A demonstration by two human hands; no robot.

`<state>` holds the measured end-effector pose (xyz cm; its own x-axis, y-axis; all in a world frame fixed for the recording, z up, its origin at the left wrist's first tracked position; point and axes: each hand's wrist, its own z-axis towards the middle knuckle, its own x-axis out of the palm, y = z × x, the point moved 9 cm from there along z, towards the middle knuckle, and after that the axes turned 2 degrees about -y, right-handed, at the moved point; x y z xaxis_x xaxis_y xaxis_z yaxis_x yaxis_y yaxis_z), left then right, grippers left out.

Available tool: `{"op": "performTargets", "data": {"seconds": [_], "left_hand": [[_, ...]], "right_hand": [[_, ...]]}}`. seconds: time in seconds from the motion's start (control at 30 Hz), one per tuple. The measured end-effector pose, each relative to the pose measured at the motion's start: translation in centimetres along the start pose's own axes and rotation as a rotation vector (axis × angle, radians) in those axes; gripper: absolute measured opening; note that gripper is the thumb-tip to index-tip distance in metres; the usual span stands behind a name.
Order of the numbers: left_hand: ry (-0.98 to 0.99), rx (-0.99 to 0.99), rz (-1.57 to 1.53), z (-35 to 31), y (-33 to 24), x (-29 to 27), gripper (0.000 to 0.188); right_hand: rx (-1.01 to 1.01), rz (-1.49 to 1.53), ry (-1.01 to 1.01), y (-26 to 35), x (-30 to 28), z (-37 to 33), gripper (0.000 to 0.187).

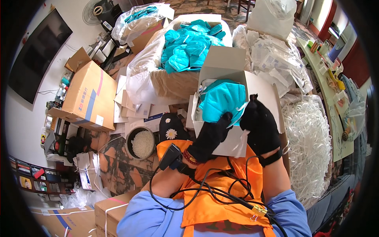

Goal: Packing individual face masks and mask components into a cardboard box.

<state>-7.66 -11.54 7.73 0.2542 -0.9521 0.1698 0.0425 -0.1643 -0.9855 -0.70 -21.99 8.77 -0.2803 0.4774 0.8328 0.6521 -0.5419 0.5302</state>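
A teal face mask [222, 100] with a white strap lies over the open white cardboard box [232, 146] in front of me. My left hand [213, 136], in a black glove, grips the mask's lower edge with the thumb on top. My right hand [261, 128], also gloved in black, is closed beside the mask's right edge, by the strap. Whatever sits between its fingers is hidden. Behind the box, a large plastic-lined carton [173, 85] is heaped with teal masks [189, 47].
White straps [306, 146] fill a container at my right, below plastic bags of packets [276, 59]. A grey bucket [131, 148] of white pieces stands on the floor at left, near a brown carton [89, 96]. Black cables [213, 193] cross my orange apron.
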Motion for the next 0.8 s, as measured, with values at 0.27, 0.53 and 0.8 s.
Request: {"op": "performTargets", "data": {"seconds": [0.27, 0.53, 0.8], "left_hand": [[-0.016, -0.397, -0.074, -4.9, 3.5, 3.4, 0.017], [0.382, -0.324, -0.621, -3.5, 0.2, 6.1, 0.031], [0.433, -0.731, -1.737, -5.6, -2.8, 9.8, 0.037]], "right_hand": [[-0.619, -0.849, -0.335, 8.3, -4.2, 1.5, 0.006], [-0.59, -0.517, -0.14, 14.0, -6.4, -1.3, 0.029], [0.15, -0.028, 0.185, -4.4, 2.4, -0.5, 0.043]]}}
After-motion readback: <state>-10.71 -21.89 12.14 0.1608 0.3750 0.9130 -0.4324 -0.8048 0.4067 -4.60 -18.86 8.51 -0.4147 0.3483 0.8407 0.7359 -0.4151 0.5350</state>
